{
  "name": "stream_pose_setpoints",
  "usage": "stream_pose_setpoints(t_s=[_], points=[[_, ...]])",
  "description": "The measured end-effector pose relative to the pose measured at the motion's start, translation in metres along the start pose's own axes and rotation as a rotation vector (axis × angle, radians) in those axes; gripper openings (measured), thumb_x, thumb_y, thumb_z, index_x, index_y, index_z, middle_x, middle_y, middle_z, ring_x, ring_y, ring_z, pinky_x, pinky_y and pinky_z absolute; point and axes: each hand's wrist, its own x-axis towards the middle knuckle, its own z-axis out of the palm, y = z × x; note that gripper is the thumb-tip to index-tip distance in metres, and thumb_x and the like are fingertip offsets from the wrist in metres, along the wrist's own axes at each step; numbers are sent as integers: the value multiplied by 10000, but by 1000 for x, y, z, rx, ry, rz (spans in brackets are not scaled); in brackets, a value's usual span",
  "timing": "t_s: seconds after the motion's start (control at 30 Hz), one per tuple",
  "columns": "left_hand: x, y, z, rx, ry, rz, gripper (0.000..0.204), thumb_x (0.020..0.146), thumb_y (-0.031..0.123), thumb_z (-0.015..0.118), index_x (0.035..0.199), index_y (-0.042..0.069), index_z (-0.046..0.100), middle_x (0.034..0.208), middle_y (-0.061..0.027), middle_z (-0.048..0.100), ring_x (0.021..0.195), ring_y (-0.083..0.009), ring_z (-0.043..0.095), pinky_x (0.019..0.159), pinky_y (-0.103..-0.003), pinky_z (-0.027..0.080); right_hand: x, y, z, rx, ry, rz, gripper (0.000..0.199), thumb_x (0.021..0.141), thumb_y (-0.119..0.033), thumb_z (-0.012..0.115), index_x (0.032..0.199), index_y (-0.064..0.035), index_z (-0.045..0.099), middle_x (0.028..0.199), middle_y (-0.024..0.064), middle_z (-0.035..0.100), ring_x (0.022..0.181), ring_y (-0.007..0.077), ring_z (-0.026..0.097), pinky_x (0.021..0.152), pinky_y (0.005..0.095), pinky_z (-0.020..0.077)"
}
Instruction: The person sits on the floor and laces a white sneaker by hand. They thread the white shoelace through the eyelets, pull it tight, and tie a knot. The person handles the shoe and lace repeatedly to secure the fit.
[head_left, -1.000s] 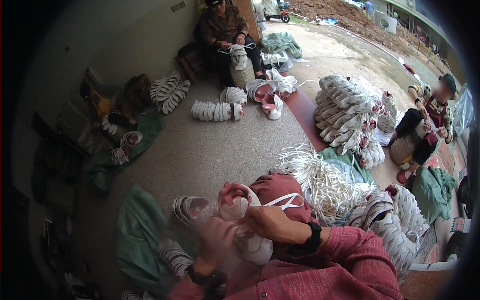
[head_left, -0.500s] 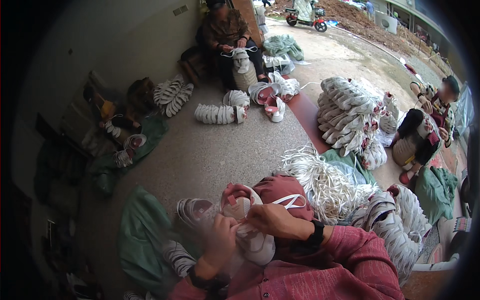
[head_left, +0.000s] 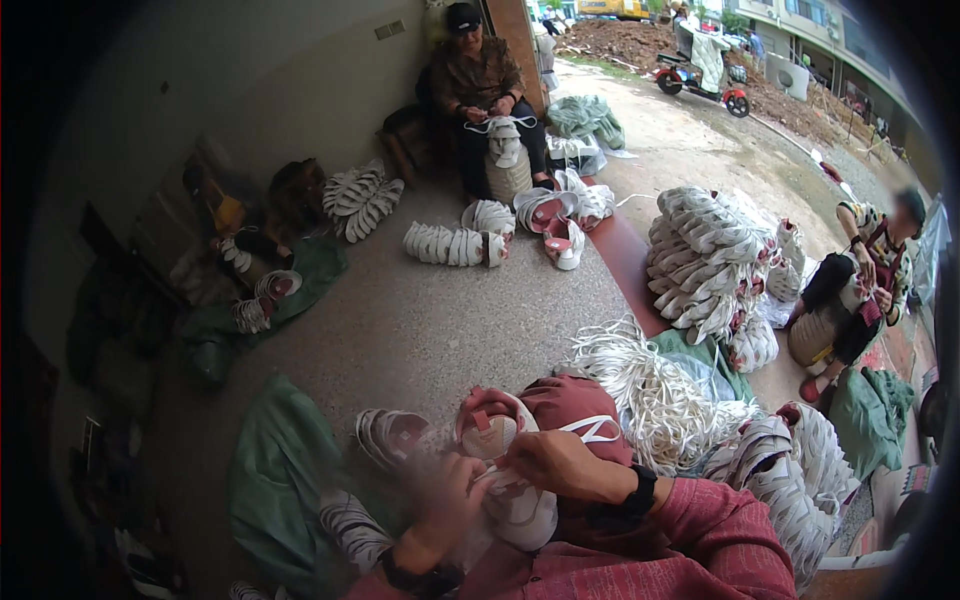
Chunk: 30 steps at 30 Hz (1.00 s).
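Observation:
In front of me a white sneaker upper [head_left: 522, 512] with a dusty-red lining sits toe toward me. Over its eyelet area my right hand [head_left: 552, 464] is closed in a pinch on a white shoelace [head_left: 598, 428], whose loop sticks out behind that hand. My left hand [head_left: 448, 503] pinches at the shoe's left side, fingertips close to the right ones, apparently on the same lace; a blur covers part of it. A dusty-red cloth-covered form [head_left: 572, 405] lies just beyond the shoe. Black bands circle both wrists.
A heap of loose white laces [head_left: 660, 400] lies to the right. Nested shoe uppers [head_left: 785, 465] stand near my right arm, a taller stack [head_left: 710, 260] beyond. Left are more uppers [head_left: 392, 435] and green sacking [head_left: 285, 480]. Other people [head_left: 490, 85] sit working with shoes.
The view has shifted a little, so the scene sits lower and more to the right. Both hands stay at the shoe, with fingertips only slightly moved.

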Motion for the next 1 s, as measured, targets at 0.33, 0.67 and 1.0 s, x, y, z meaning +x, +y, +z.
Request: stream_pose_setpoints(t_s=[0.33, 0.67, 1.0], points=[[7, 14, -5, 62, 106, 149, 104, 790, 64, 758, 832, 61, 664, 801, -109, 605, 699, -320, 626, 604, -407, 481, -1, -8, -5, -86, -49, -20, 188, 932, -224, 626, 1011, -77, 712, 897, 156, 713, 821, 373, 694, 702, 452, 546], [-54, -50, -77, 80, 485, -371, 200, 905, 60, 699, 775, 2, 560, 703, -23, 461, 634, -114, 420, 581, -292, 368, -1, 17, -34, 5, 304, -371, 127, 851, -173, 723, 927, -80, 681, 994, 113, 664, 897, 335, 624, 807, 439, 481], [-178, -150, -126, 523, 874, -650, 259, 939, 161, 661, 785, 13, 516, 705, -18, 464, 640, -156, 409, 604, -335, 385, -34, 59, -58, 759, -262, 596, 239, 1004, -217, 616, 1019, 19, 648, 890, 83, 694, 730, 152, 691, 598, 262, 571]])
